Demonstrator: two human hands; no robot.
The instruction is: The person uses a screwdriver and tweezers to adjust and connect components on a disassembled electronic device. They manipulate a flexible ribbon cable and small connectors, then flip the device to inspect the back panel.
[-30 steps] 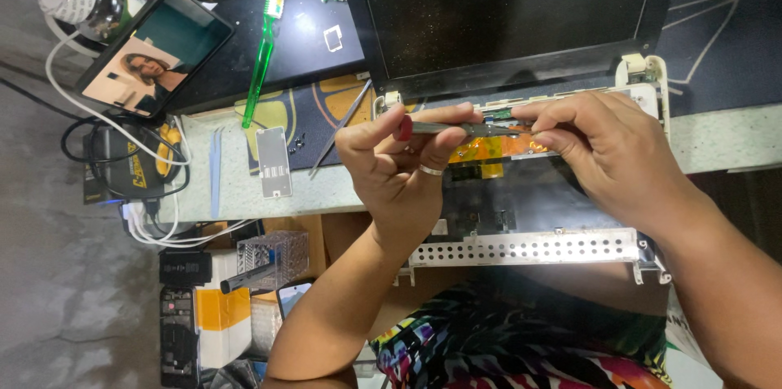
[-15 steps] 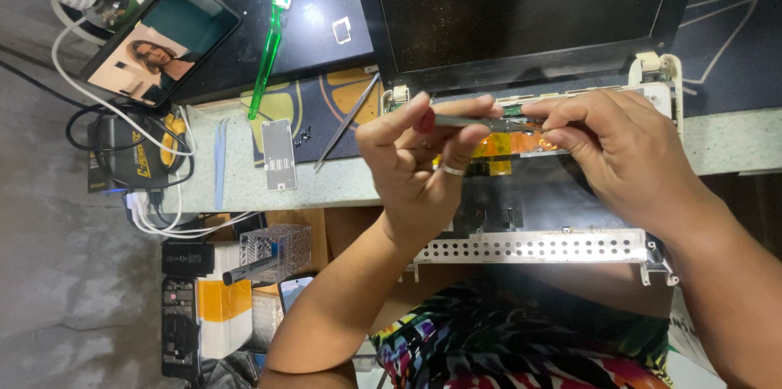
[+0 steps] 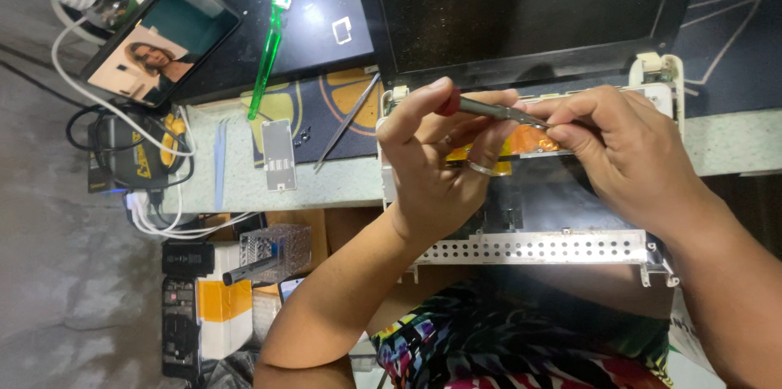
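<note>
Head view of an opened laptop (image 3: 538, 250) on a workbench (image 3: 326, 181), its white chassis bared and its dark screen (image 3: 521, 6) lying back at 12 o'clock. The left hand (image 3: 436, 165) closes thumb and forefinger on the red-capped end of a slim screwdriver (image 3: 489, 109); the right hand (image 3: 627, 153) pinches the shaft near its tip, the remaining fingers curled. The tool lies almost level, its tip toward the orange flex area (image 3: 529, 143) at the hinge edge (the exact contact point is hidden by the fingers). Judged from the exposed perforated metal frame (image 3: 538, 248), the covers are already off, and work on the inner parts appears under way, not finished. At 9 o'clock of the hands lie tweezers (image 3: 346, 124), a small metal plate (image 3: 278, 154) and a green toothbrush (image 3: 269, 47); a phone (image 3: 163, 39) stands at 10 o'clock.
</note>
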